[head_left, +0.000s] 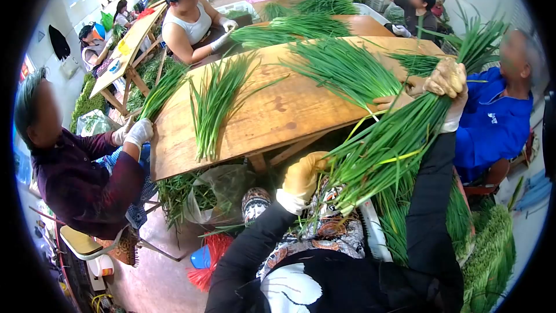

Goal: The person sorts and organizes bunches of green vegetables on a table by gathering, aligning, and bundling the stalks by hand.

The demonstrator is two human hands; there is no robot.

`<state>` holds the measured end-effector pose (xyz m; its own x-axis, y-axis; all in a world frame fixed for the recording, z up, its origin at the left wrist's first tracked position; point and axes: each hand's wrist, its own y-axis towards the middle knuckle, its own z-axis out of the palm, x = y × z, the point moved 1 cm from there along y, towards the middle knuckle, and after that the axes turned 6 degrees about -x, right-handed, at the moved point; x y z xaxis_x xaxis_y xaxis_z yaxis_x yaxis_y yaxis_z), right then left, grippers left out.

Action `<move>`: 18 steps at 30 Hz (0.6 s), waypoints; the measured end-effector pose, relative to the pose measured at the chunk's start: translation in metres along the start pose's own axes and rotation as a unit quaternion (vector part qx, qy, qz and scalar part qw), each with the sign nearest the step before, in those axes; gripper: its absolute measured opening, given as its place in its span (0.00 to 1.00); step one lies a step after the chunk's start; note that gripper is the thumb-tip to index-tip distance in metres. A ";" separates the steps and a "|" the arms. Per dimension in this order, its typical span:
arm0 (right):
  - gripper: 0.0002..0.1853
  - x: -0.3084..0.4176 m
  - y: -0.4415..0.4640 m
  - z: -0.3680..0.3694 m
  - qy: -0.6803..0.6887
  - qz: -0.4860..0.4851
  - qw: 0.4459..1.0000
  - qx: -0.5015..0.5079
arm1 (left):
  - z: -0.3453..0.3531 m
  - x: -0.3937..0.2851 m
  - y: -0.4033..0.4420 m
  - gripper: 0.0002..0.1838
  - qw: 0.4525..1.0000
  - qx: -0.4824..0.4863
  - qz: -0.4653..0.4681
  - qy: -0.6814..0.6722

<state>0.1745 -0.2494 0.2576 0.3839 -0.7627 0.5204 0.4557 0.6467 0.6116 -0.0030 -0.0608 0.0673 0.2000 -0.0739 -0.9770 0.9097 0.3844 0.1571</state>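
Note:
My right hand (447, 79), in a yellowed glove, is raised at the right and closed around a large bunch of garlic chives (385, 145). The bunch slants down to the left, its pale cut ends low over my lap and its leaf tips sticking up beyond my fist. Several yellow leaves show among the green. My left hand (303, 177), also gloved, is curled beside the bunch's left edge, above my patterned trousers. Its fingertips are partly hidden, and I cannot tell what they pinch. Beyond, another pile of chives (347, 66) lies on the wooden table (278, 107).
A small chive bunch (215, 107) lies on the table's left part. A person in dark purple (87, 179) sits left, holding chives; one in blue (492, 122) sits close at right. More chives (394, 214) fill a crate beside my legs. Red plastic strands (211, 261) hang near the floor.

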 end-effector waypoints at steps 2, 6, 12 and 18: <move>0.07 -0.007 0.000 -0.002 -0.049 -0.018 0.998 -0.036 | -0.010 -0.002 -0.002 0.10 0.959 -0.005 0.170 0.228; 0.11 -0.025 0.004 0.006 -0.129 0.013 0.989 -0.070 | -0.018 0.015 -0.005 0.09 0.980 0.000 0.108 0.169; 0.13 -0.012 0.008 0.006 -0.052 -0.003 0.997 0.052 | -0.037 0.045 -0.007 0.09 0.993 -0.100 0.003 -0.067; 0.13 0.055 0.023 0.003 0.040 0.043 0.956 0.286 | -0.115 0.117 -0.040 0.31 0.873 0.044 -0.079 0.479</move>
<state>0.2034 -0.2768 0.3024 0.4702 -0.6899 0.5504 -0.0855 0.5851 0.8064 -0.0578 0.0213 -0.0701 -0.2889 0.7004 -0.6527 0.9312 0.3639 -0.0216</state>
